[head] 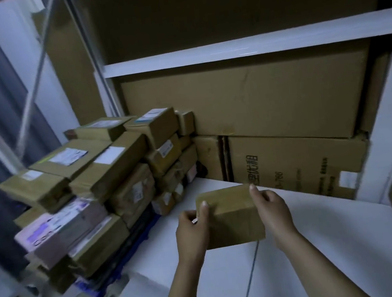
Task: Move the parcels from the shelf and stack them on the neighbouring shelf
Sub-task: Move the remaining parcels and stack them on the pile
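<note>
I've got a parcel storeroom on my feed: white shelving [251, 46], taped cardboard parcels [107, 170] piled high on the left, shipping labels [69, 156] stuck on their tops, and large cartons [271, 102] stacked along the back.

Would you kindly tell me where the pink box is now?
Head view, lower left: the pink box lies in the parcel pile, beneath a brown parcel.
</note>
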